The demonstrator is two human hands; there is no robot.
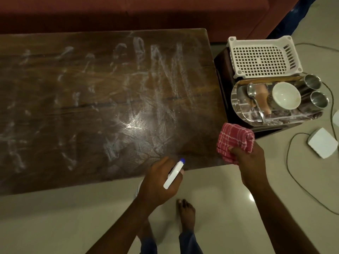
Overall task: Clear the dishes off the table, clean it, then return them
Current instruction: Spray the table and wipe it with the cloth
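Observation:
A long dark wooden table (91,99) carries white smears across its top. At its near right edge my left hand (157,182) grips a white spray bottle (174,174) with a blue nozzle pointing at the tabletop. My right hand (247,160) holds a folded red checked cloth (234,142) just off the table's right corner. On a dark side stand to the right sits a steel tray (240,109) with a white bowl (286,95), a spoon (252,92) and two steel tumblers (315,91).
A white perforated plastic basket (262,59) sits behind the tray on the stand. A red sofa (165,13) runs along the table's far side. White boxes (322,143) and cables lie on the tiled floor at right. My bare foot (185,215) stands near the table.

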